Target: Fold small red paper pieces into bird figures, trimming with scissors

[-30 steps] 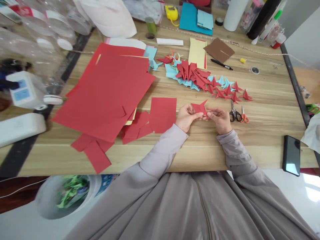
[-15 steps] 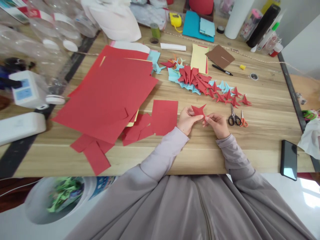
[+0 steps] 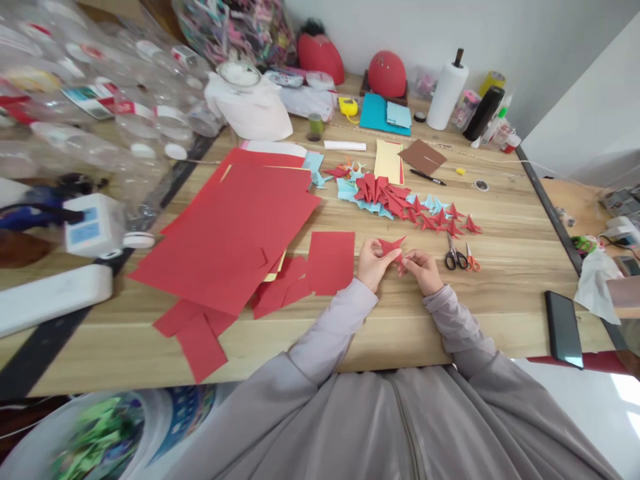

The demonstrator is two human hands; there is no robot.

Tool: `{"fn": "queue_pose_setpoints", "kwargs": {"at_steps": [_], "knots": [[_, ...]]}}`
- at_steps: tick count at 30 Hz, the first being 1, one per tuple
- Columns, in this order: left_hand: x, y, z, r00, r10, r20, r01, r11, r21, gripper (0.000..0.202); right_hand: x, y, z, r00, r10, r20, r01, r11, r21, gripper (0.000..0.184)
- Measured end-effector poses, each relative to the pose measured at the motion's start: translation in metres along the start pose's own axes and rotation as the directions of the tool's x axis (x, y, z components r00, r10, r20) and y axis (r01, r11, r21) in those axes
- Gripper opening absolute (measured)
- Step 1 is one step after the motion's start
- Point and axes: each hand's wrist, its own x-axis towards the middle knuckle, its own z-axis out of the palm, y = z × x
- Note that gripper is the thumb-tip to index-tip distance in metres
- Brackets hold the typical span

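A small folded red paper figure (image 3: 391, 246) is pinched between both hands just above the wooden table (image 3: 505, 267). My left hand (image 3: 371, 265) grips its left side with fingers closed. Fingertips of my right hand (image 3: 423, 270) pinch its lower right part. A red paper square (image 3: 331, 261) lies flat just left of my left hand. Behind the hands stretches a row of finished red and light blue folded figures (image 3: 400, 203).
Large red sheets (image 3: 235, 223) and red offcuts (image 3: 200, 337) cover the left of the table. Two pairs of scissors (image 3: 459, 257) lie right of my hands. A black phone (image 3: 563, 327) sits near the front right edge. Plastic bottles (image 3: 100, 113), a paper towel roll (image 3: 447, 93) and clutter line the back.
The head camera has tilted up, showing the back wall and more clutter. The hands keep working the red figure, held a little closer together.
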Motion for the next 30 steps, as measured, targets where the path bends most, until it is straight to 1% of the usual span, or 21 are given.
{"fn": "queue_pose_setpoints", "kwargs": {"at_steps": [2, 4, 7, 9, 11, 13, 16, 17, 18, 21, 24, 28, 30], "knots": [[0.0, 0.0, 0.001, 1.0, 0.005, -0.013, -0.005, 1.0, 0.021, 0.058, 0.0, 0.001, 0.001, 1.0, -0.012, -0.011, 0.012, 1.0, -0.028, 0.03], [0.001, 0.0, 0.001, 1.0, 0.023, -0.005, -0.022, 0.999, 0.035, 0.061, 0.0, 0.003, 0.001, 1.0, -0.018, -0.014, 0.017, 0.998, -0.056, 0.03], [0.002, 0.0, 0.0, 0.998, 0.056, -0.039, -0.053, 0.996, 0.068, 0.058, 0.002, 0.007, 0.003, 0.999, -0.013, -0.031, 0.01, 0.996, -0.085, 0.03], [0.004, -0.001, -0.001, 0.996, 0.071, -0.053, -0.068, 0.996, 0.057, 0.055, 0.004, 0.01, 0.004, 0.998, -0.02, -0.057, 0.015, 0.996, -0.09, 0.033], [0.006, -0.003, -0.002, 0.997, 0.064, -0.038, -0.062, 0.997, 0.052, 0.055, 0.005, 0.011, 0.005, 0.997, -0.03, -0.075, 0.022, 0.995, -0.097, 0.035], [0.008, -0.005, -0.002, 0.997, 0.06, -0.04, -0.058, 0.997, 0.049, 0.051, 0.005, 0.011, 0.006, 0.995, -0.036, -0.09, 0.027, 0.995, -0.1, 0.037], [0.01, -0.008, 0.0, 0.993, 0.09, -0.07, -0.086, 0.995, 0.056, 0.043, 0.003, 0.009, 0.006, 0.994, -0.034, -0.105, 0.024, 0.995, -0.097, 0.038], [0.01, -0.008, 0.0, 0.995, 0.087, -0.053, -0.084, 0.996, 0.042, 0.041, 0.002, 0.008, 0.005, 0.994, -0.031, -0.103, 0.021, 0.995, -0.094, 0.038], [0.009, -0.009, 0.001, 0.996, 0.085, -0.042, -0.084, 0.996, 0.017, 0.042, 0.002, 0.007, 0.005, 0.995, -0.028, -0.099, 0.019, 0.996, -0.091, 0.038], [0.006, -0.01, 0.001, 0.998, 0.061, -0.03, -0.059, 0.997, 0.048, 0.06, 0.0, 0.006, 0.005, 0.998, -0.021, -0.062, 0.016, 0.996, -0.086, 0.038], [0.004, -0.012, 0.0, 0.995, 0.076, -0.064, -0.071, 0.994, 0.077, 0.057, -0.001, 0.006, 0.006, 0.999, -0.019, -0.044, 0.015, 0.997, -0.082, 0.039], [0.004, -0.012, -0.004, 0.997, 0.07, -0.043, -0.067, 0.996, 0.067, 0.056, 0.0, 0.007, 0.008, 0.998, -0.021, -0.055, 0.017, 0.996, -0.082, 0.039], [0.004, -0.011, -0.006, 0.996, 0.077, -0.054, -0.074, 0.996, 0.056, 0.053, 0.001, 0.008, 0.009, 0.998, -0.016, -0.058, 0.011, 0.996, -0.09, 0.04]]}}
